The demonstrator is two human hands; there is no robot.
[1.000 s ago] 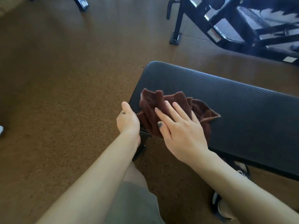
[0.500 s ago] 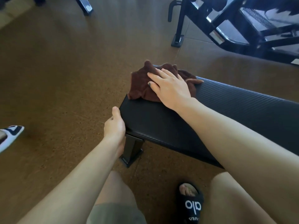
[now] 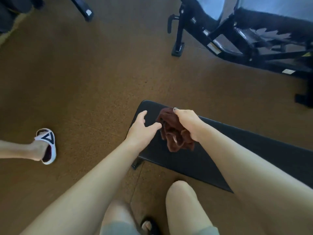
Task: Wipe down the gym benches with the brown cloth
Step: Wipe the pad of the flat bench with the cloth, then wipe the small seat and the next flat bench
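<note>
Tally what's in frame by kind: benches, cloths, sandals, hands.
Benches: 2, the flat black bench and the angled bench
Cloths: 1, brown cloth
Sandals: 2, white sandal, black sandal
Hands: 2, left hand, right hand
Total: 7

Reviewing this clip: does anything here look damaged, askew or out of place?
Yes. The upholstery on the black machine's pad at upper right looks torn, with jagged pale patches showing. Otherwise nothing stands out: the right hand grips the bunched brown cloth over the flat bench, the left hand open beside it.

cloth [image 3: 176, 133] over bench [image 3: 254, 150] end, between hands; machine frame [image 3: 237, 44] behind, sandalled foot [image 3: 45, 146] far left.
</note>
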